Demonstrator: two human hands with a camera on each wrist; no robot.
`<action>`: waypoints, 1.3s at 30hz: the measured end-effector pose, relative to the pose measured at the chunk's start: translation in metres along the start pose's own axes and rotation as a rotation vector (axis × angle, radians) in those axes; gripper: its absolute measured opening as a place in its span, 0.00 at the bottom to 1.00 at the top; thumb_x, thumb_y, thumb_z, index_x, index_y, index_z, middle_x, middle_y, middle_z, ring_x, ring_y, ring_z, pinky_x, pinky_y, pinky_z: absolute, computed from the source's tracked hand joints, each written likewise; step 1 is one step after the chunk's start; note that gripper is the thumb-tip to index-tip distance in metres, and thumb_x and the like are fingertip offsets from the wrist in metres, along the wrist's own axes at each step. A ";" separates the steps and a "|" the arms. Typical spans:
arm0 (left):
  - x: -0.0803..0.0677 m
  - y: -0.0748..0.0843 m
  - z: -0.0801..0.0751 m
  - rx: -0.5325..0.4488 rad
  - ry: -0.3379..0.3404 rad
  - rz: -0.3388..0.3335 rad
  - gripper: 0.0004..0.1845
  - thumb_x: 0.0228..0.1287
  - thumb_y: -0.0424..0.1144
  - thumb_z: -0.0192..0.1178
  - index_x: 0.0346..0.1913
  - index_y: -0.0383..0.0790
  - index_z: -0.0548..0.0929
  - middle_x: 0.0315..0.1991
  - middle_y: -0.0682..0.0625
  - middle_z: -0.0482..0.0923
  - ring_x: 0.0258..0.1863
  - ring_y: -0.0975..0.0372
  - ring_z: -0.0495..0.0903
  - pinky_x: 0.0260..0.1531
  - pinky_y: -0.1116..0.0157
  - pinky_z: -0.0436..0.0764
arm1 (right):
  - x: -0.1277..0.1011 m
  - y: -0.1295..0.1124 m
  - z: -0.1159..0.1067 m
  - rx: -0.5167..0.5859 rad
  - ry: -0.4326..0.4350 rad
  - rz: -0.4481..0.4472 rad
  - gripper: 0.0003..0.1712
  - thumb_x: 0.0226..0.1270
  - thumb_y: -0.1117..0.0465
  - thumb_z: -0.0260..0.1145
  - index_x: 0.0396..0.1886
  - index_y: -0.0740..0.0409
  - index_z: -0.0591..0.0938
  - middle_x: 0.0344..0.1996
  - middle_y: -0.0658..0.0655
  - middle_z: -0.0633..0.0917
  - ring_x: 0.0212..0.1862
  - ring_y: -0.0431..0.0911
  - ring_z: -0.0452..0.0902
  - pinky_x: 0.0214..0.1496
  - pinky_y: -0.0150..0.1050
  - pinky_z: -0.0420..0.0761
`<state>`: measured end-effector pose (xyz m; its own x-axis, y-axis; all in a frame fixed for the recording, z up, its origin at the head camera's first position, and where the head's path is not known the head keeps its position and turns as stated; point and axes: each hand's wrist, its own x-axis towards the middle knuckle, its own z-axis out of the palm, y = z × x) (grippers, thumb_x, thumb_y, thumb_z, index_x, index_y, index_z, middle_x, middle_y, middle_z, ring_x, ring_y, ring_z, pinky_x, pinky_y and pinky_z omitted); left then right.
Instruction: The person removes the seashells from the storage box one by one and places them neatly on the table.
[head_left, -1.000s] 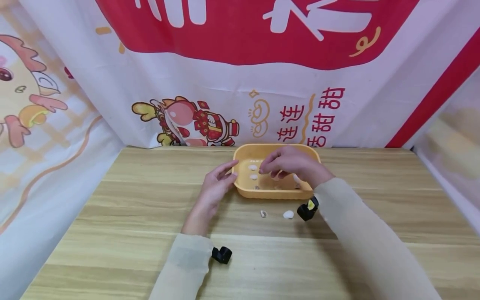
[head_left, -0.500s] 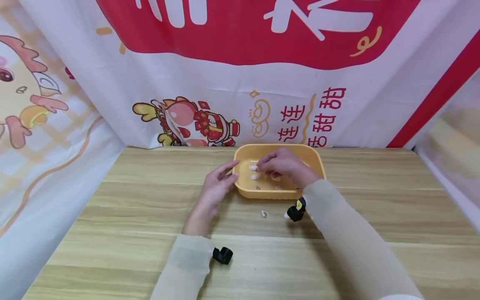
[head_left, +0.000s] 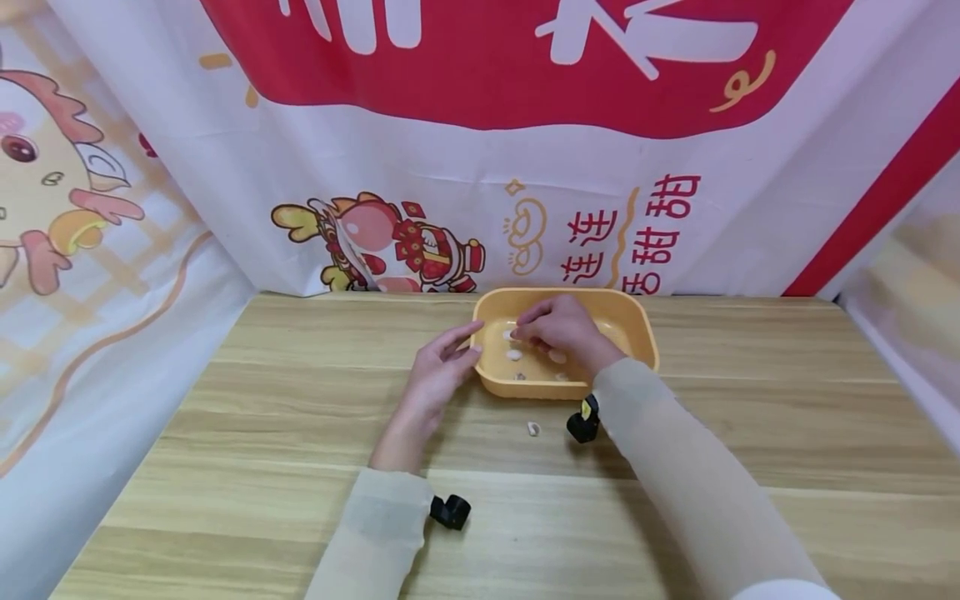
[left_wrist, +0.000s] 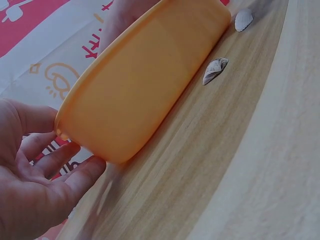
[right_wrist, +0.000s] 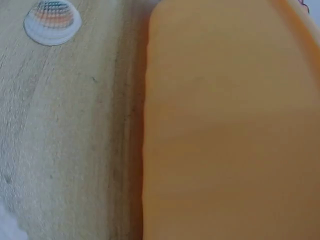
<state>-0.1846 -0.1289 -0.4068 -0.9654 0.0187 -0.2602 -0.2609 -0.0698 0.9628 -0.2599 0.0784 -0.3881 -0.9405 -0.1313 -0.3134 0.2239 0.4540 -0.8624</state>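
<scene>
A person's two hands work at a shallow yellow tray set on a wooden table, just above the centre of the head view, with a red and white printed banner filling the top of the frame. The left hand, at centre left, lies with straight, relaxed fingers whose tips touch the tray's left wall; the left wrist view shows the same fingers spread wide against the tray's rounded corner, holding nothing. The right hand reaches down into the tray from the lower right, its fingers curled together over a small white shell near the tray's left end; whether they actually pinch it cannot be told. More shells lie on the tray floor just beside that hand. On the table below the tray, near the centre of the frame, lies a loose shell, and a second one shows at the top right of the left wrist view. Pale sleeves cover both forearms, running to the bottom edge.
</scene>
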 end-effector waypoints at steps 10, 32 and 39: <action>0.002 -0.001 0.002 0.005 0.003 -0.001 0.23 0.79 0.33 0.62 0.70 0.54 0.83 0.78 0.50 0.73 0.75 0.54 0.76 0.73 0.58 0.82 | 0.004 0.001 0.005 0.015 0.041 0.007 0.12 0.66 0.62 0.80 0.47 0.58 0.91 0.34 0.56 0.87 0.29 0.45 0.79 0.30 0.34 0.81; 0.001 0.002 0.003 -0.004 0.006 0.004 0.22 0.78 0.32 0.62 0.70 0.54 0.83 0.78 0.53 0.73 0.76 0.54 0.75 0.74 0.57 0.81 | 0.008 0.004 0.006 -0.214 0.026 -0.089 0.13 0.62 0.61 0.83 0.44 0.58 0.91 0.43 0.58 0.89 0.40 0.48 0.81 0.38 0.36 0.82; 0.001 -0.001 0.002 -0.025 0.005 0.008 0.23 0.78 0.33 0.63 0.71 0.52 0.83 0.78 0.51 0.73 0.76 0.54 0.75 0.74 0.57 0.81 | 0.009 0.003 0.009 -0.261 0.036 -0.112 0.12 0.62 0.60 0.83 0.42 0.57 0.90 0.42 0.57 0.89 0.41 0.49 0.81 0.39 0.36 0.81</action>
<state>-0.1857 -0.1266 -0.4077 -0.9674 0.0136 -0.2530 -0.2531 -0.0945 0.9628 -0.2653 0.0711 -0.3973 -0.9651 -0.1642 -0.2039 0.0494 0.6505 -0.7579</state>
